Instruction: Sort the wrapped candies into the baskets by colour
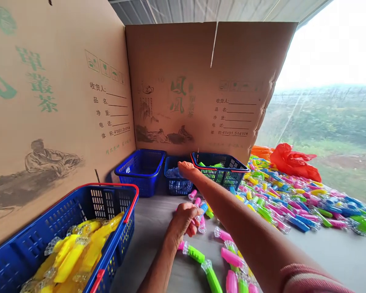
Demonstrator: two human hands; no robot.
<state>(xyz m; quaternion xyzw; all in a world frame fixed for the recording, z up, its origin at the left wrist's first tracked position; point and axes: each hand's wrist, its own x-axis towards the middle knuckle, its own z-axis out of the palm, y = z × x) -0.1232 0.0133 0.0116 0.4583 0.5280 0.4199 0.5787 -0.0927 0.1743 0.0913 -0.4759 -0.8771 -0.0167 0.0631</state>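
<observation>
My left hand rests on the grey table, fingers curled round a few pink and blue plastic toy pieces. Stretched far forward, my right hand hangs over the small blue basket at the back; its fingers point away and I cannot make out whether they hold anything. Green and pink pieces lie loose on the table by my left wrist.
A red-rimmed blue basket of yellow pieces stands near left. Two more blue baskets flank the small one. Cardboard walls close off the back and left. A heap of coloured pieces and an orange bag lie right.
</observation>
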